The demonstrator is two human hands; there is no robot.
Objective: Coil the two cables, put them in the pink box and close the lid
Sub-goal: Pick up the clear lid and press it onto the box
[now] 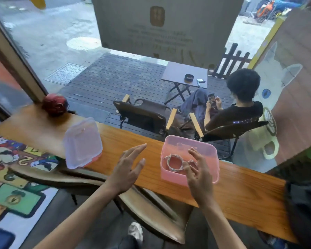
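On the wooden counter (241,191) the coiled cables (174,163) lie in the pink box (171,178), both hands' grip loose and empty, so the left hand (127,169) should fetch the lid (82,144) squarely.

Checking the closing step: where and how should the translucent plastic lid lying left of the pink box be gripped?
Judging by its pose, grip the translucent plastic lid by its right long rim, coming from the right with the left hand, nearest and open; the lid overhangs the wooden counter.

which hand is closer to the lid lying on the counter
Left. The left hand hovers open just right of the clear lid, apart from it. The right hand is farther away, over the pink box.
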